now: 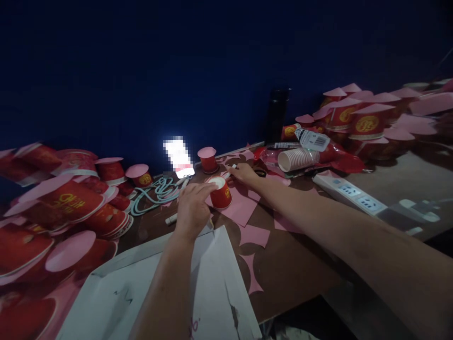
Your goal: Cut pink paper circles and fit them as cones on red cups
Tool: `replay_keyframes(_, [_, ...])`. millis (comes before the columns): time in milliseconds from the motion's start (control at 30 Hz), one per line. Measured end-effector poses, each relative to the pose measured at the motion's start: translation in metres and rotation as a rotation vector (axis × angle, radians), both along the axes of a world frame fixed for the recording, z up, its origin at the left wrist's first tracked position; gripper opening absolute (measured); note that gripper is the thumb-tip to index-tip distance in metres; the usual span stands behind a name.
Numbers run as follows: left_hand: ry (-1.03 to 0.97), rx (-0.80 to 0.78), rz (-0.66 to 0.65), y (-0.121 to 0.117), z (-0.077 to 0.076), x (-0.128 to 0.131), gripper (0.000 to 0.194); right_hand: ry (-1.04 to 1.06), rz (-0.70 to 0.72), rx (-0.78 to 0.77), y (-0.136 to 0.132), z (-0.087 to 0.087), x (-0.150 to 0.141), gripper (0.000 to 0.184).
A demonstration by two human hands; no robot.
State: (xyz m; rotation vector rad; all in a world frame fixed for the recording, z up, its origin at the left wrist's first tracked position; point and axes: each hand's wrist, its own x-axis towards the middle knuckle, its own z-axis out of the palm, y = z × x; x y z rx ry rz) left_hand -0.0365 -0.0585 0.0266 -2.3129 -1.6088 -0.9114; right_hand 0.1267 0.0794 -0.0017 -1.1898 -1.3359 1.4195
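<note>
A red paper cup [222, 197] with gold print stands bottom up on a pink paper sheet [241, 211]. My left hand [194, 208] holds it from the left, its fingers over the pale top edge. Just beyond the cup, my right hand [244, 174] is closed around a small white tube [231, 170], whose far end is partly hidden. A white cylinder [171, 219] lies on the table left of the cup. Behind it stands another red cup with a pink paper disc [207, 153] on top.
Red cups with pink discs [85, 193] pile up on the left, with more [370, 118] at the right. A lit phone [179, 156], a coiled cable [155, 193], a dark bottle [278, 113], a cup stack [297, 159], a power strip [348, 191] and a white box [212, 283] surround the hands.
</note>
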Motion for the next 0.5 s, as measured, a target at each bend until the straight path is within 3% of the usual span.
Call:
replay_keyframes(233, [0.011,0.015,0.001,0.001,-0.001,0.000,0.053,-0.050,0.156,-0.069,0.014,0.004,-0.008,0.023])
replay_keyframes(500, [0.019,0.031,-0.003,0.000,-0.001,0.000,0.052,-0.182,0.160,0.050,0.015,0.015,-0.022,0.029])
